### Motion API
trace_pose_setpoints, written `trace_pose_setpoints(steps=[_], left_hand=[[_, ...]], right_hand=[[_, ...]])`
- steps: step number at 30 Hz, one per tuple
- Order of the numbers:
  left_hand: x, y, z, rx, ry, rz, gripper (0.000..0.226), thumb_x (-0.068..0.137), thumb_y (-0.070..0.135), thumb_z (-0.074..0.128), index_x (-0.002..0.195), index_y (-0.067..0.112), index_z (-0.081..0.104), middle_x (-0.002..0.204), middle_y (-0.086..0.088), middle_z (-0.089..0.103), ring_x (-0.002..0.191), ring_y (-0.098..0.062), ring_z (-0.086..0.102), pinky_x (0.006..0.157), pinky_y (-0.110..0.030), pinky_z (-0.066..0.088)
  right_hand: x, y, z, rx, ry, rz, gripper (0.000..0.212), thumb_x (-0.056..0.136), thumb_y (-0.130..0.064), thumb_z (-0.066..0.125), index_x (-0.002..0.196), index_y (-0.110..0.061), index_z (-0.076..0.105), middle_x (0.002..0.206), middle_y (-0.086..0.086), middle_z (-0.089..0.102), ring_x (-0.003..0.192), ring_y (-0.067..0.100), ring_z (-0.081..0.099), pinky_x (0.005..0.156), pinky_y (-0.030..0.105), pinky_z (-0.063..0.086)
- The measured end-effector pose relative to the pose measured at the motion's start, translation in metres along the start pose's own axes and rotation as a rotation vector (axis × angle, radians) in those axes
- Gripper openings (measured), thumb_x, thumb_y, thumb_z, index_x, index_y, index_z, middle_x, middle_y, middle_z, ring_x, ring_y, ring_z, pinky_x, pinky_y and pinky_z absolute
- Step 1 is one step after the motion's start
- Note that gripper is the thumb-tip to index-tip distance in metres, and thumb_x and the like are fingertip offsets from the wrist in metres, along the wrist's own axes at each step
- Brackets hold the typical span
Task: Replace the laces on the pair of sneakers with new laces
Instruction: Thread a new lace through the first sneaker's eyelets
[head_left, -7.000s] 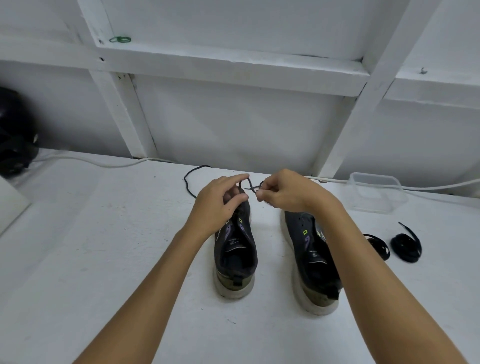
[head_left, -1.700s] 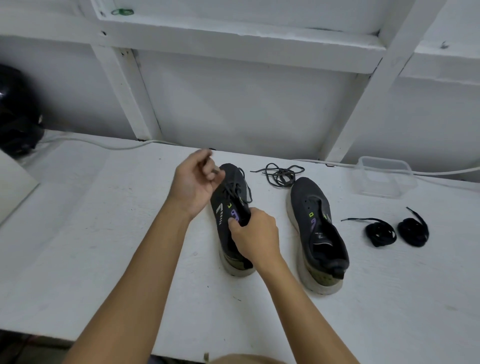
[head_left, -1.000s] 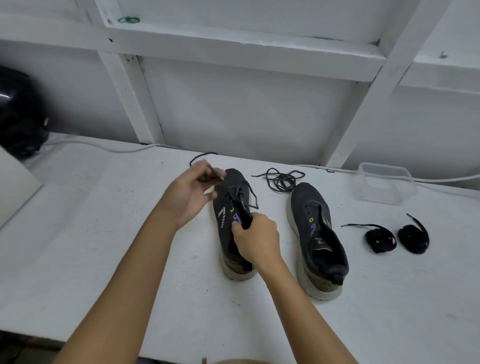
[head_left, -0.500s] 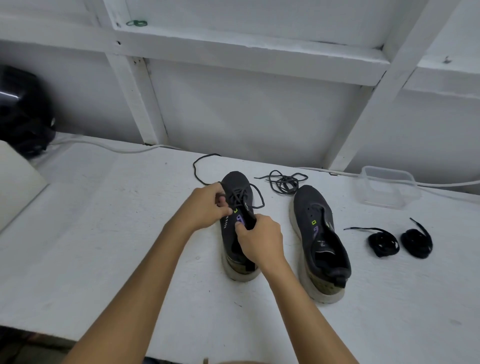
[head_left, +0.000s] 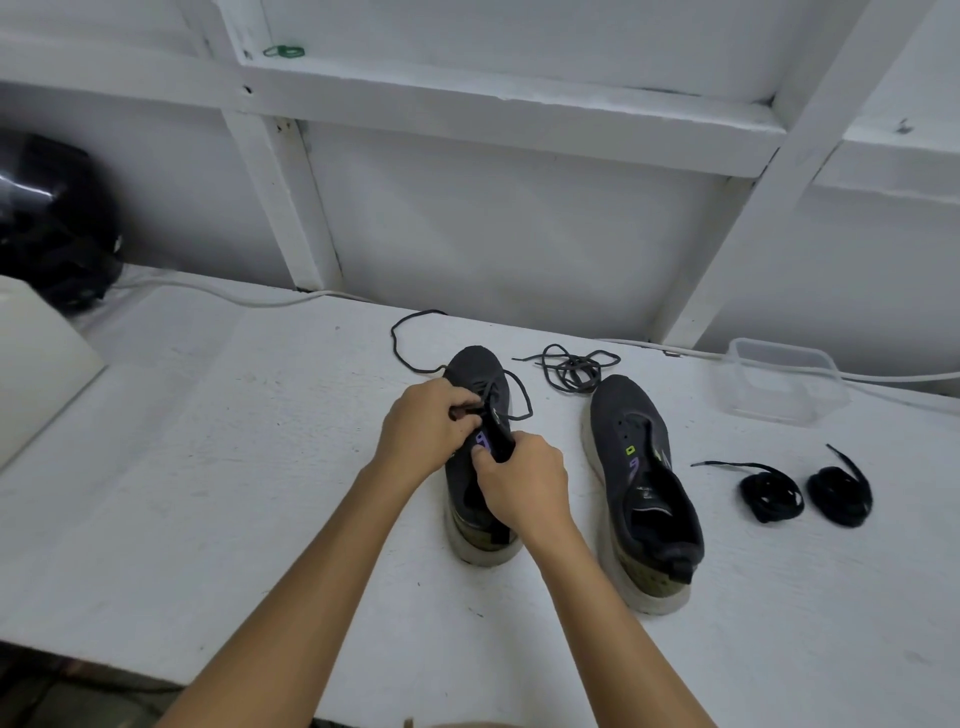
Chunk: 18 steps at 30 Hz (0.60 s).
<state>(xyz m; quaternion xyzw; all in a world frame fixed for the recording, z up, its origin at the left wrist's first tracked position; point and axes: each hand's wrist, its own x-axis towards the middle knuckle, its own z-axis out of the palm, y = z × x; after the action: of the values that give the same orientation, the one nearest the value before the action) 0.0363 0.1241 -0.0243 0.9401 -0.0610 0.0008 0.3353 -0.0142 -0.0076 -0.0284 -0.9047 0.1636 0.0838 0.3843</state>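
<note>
Two dark grey sneakers stand on the white table, toes away from me. The left sneaker (head_left: 475, 374) still carries its old lace (head_left: 415, 340), which trails off past the toe. My left hand (head_left: 423, 428) pinches that lace at the eyelets. My right hand (head_left: 522, 480) grips the left sneaker's tongue. The right sneaker (head_left: 641, 483) has bare eyelets. A loose grey lace (head_left: 574, 366) lies bunched behind it. Two coiled black laces (head_left: 771, 491) (head_left: 839, 493) rest to the right.
A clear plastic container (head_left: 779, 382) sits at the back right, with a white cable (head_left: 883, 374) running along the wall. A black helmet-like object (head_left: 52, 223) and a white box (head_left: 36, 364) are at the far left. The table's front edge (head_left: 130, 670) is near me.
My left hand came down from a raised pull back to the left sneaker's eyelets. The right hand stayed on the tongue. The old lace now trails farther behind the toe.
</note>
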Motion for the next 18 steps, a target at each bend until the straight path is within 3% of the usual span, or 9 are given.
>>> trace_pose_setpoints(steps=[5,8,10,13,16,18], left_hand=[[0.000,0.002,0.002,0.152,0.012,0.011,0.021,0.089,0.034,0.071,0.107,0.025,0.076,0.105,0.007,0.066,0.096,-0.016,0.062,0.076,-0.029,0.047],[-0.001,0.004,0.002,0.060,-0.049,-0.029,0.013,0.090,0.030,0.067,0.098,0.022,0.073,0.095,0.008,0.065,0.087,-0.013,0.062,0.073,-0.029,0.049],[-0.001,0.007,-0.004,-0.222,-0.113,-0.137,0.009,0.092,0.024,0.064,0.089,0.019,0.071,0.079,0.010,0.065,0.072,-0.008,0.059,0.065,-0.024,0.048],[0.000,0.012,-0.026,-0.804,-0.175,-0.279,0.024,0.098,0.013,0.052,0.075,0.011,0.060,0.058,0.004,0.049,0.052,-0.009,0.040,0.056,-0.024,0.030],[-0.002,0.015,-0.054,-1.370,-0.147,-0.304,0.012,0.087,0.014,0.052,0.076,0.011,0.055,0.066,0.000,0.052,0.050,-0.008,0.039,0.055,-0.024,0.029],[-0.003,0.015,-0.068,-1.587,-0.122,-0.250,0.010,0.076,0.017,0.052,0.070,0.012,0.059,0.071,0.000,0.051,0.051,-0.009,0.040,0.053,-0.022,0.031]], right_hand=[[0.003,0.000,0.000,0.003,-0.018,0.006,0.029,0.094,-0.044,0.060,0.097,-0.015,0.065,0.087,0.001,0.066,0.075,0.021,0.062,0.052,0.026,0.039],[0.003,0.001,0.000,-0.005,-0.018,0.007,0.030,0.093,-0.045,0.060,0.095,-0.015,0.064,0.088,0.002,0.066,0.076,0.022,0.062,0.053,0.027,0.040],[0.002,0.001,-0.001,-0.016,-0.016,0.011,0.029,0.093,-0.044,0.060,0.095,-0.015,0.065,0.087,0.002,0.066,0.074,0.022,0.060,0.051,0.026,0.037],[0.003,0.001,-0.001,-0.019,-0.001,0.015,0.029,0.093,-0.043,0.060,0.094,-0.014,0.065,0.086,0.003,0.066,0.074,0.024,0.060,0.052,0.027,0.036],[0.003,0.000,-0.003,-0.011,-0.011,0.024,0.030,0.093,-0.042,0.061,0.096,-0.013,0.066,0.087,0.003,0.066,0.074,0.023,0.061,0.049,0.025,0.035],[0.003,-0.001,-0.005,-0.010,-0.023,0.019,0.028,0.094,-0.041,0.061,0.098,-0.013,0.066,0.087,0.003,0.066,0.071,0.020,0.058,0.048,0.024,0.033]])
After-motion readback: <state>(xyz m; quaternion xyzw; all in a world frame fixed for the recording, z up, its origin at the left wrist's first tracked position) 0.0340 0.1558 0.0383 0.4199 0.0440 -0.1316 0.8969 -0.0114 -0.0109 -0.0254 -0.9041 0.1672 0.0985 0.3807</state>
